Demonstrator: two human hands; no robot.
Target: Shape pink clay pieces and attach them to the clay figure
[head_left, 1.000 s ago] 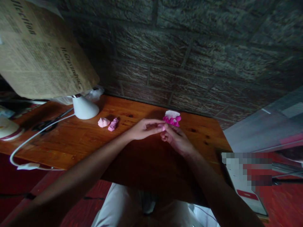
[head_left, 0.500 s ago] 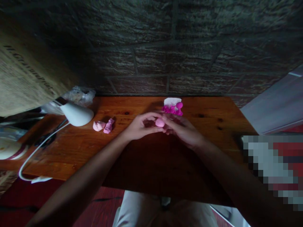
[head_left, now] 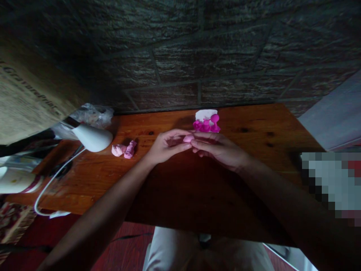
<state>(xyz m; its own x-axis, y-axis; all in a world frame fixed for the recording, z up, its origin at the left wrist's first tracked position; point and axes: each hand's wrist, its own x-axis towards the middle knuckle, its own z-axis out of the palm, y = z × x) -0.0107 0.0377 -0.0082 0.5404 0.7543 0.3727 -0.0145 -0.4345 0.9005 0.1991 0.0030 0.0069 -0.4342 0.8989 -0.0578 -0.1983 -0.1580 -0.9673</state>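
Note:
Between the fingertips of both hands is a small rounded lump of pink modelling clay (head_left: 188,139). My left hand (head_left: 167,146) grips it from the left, thumb below and fingers curled over the top. From the other side my right hand (head_left: 218,147) pinches it, its thumb and fingers partly covering the lump. Just behind my right hand lie several magenta pieces (head_left: 207,126) on a white sheet (head_left: 206,113); their exact kind is unclear. Two more clay lumps, a pale pink one (head_left: 118,150) and a darker pink one (head_left: 130,149), rest to the left.
A white lamp-like object (head_left: 94,138) with a white cable (head_left: 45,192) stands on the wooden table (head_left: 98,180) at left. Beyond it are crumpled clear plastic (head_left: 97,114) and a printed brown paper surface (head_left: 31,90). A white cup (head_left: 18,180) lies far left. A stone wall (head_left: 175,67) borders the back.
The view has shifted slightly. Both hands still hold the clay, with my right thumb now straighter across it and more of the lump covered.

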